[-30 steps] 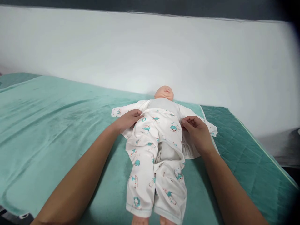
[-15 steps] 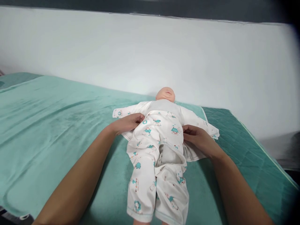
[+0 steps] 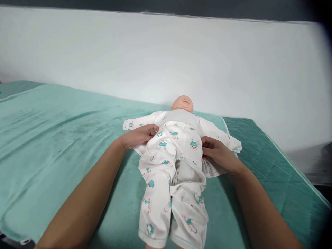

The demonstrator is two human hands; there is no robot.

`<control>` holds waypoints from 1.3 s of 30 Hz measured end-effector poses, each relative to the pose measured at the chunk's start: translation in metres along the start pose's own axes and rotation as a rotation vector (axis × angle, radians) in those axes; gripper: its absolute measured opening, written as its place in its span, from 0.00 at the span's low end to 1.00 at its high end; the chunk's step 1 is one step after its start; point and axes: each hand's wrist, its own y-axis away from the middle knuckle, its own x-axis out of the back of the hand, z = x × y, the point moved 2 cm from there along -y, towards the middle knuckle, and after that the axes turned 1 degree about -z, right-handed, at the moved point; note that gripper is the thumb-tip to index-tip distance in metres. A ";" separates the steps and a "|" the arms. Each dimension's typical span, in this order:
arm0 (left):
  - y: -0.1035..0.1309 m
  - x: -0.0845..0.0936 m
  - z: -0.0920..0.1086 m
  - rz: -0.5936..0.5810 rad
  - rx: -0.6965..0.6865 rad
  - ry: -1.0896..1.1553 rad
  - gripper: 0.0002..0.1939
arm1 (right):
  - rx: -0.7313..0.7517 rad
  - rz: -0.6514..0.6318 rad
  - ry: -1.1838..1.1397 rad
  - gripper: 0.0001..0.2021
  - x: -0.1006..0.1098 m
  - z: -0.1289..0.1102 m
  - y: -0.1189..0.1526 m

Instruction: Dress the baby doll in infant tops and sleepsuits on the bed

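Observation:
A baby doll [image 3: 183,103] lies on its back, head toward the wall. It wears printed white trousers [image 3: 162,173], pulled up to the chest, and a white top [image 3: 207,128] whose sleeves spread to both sides. The top's lower edges stick out from under the trousers. My left hand [image 3: 141,135] is closed at the left side of the trousers near the waist, fingers curled on the cloth. On the other side my right hand [image 3: 216,152] pinches the trousers' right edge slightly lower; some of its fingertips are hidden by the cloth.
A light green blanket [image 3: 64,138] covers the bed under the doll, with wrinkles at the left. Darker quilted green cloth [image 3: 264,155] shows at the right, up to the bed's edge. A white wall [image 3: 129,58] stands behind the doll's head.
Both hands stay at the trousers' sides with almost no movement. The whole view has shifted very slightly.

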 end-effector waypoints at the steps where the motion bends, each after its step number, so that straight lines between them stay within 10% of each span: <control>1: -0.001 0.001 -0.001 0.028 0.000 -0.007 0.16 | -0.011 0.029 0.011 0.07 0.000 0.000 -0.001; 9: -0.009 -0.001 0.000 0.331 0.116 -0.103 0.08 | -0.131 0.387 0.175 0.07 -0.001 0.000 -0.006; 17: -0.003 -0.013 0.016 0.129 0.004 -0.517 0.15 | 0.024 0.357 0.346 0.07 -0.005 -0.007 -0.003; 39: -0.017 -0.022 -0.006 0.187 -0.059 0.348 0.16 | 0.091 0.223 -0.273 0.18 -0.013 0.003 -0.007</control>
